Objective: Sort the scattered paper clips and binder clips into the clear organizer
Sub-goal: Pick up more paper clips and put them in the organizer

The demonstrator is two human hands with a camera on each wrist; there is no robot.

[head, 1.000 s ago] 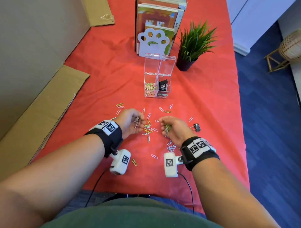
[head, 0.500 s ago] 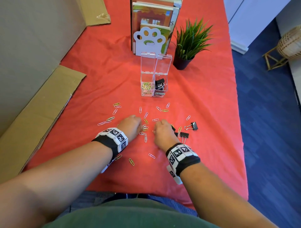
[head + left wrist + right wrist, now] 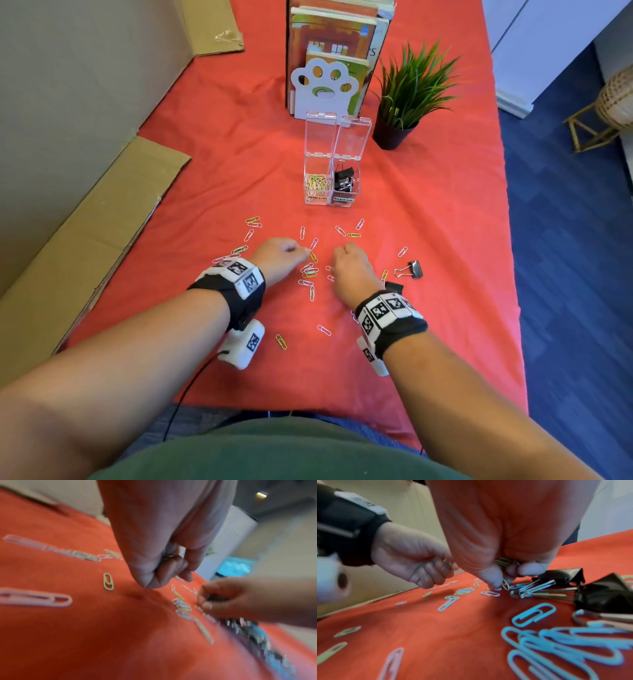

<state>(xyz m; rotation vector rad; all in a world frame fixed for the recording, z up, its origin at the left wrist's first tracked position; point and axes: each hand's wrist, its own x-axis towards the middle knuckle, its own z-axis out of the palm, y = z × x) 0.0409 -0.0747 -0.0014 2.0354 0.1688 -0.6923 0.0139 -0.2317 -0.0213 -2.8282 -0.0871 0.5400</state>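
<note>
Coloured paper clips (image 3: 310, 270) lie scattered on the red cloth (image 3: 222, 171) in front of me. My left hand (image 3: 281, 257) is palm down over them, fingers curled round a few paper clips (image 3: 167, 558). My right hand (image 3: 349, 270) holds a bunch of paper clips (image 3: 504, 561) in curled fingers, its thumb and fingertip touching clips on the cloth. Black binder clips (image 3: 412, 269) lie just right of the right hand (image 3: 559, 577). The clear organizer (image 3: 330, 185) stands further back with both lids up, paper clips in its left cell, binder clips in its right.
A potted plant (image 3: 407, 99) and a paw-shaped bookend (image 3: 327, 87) with books stand behind the organizer. Cardboard (image 3: 85, 240) lies along the left edge. The cloth's right edge drops to blue floor (image 3: 565, 274).
Both hands turned palm down and dropped onto the cloth among the clips. Over the last half second they edged slightly forward; the head view shifted a little.
</note>
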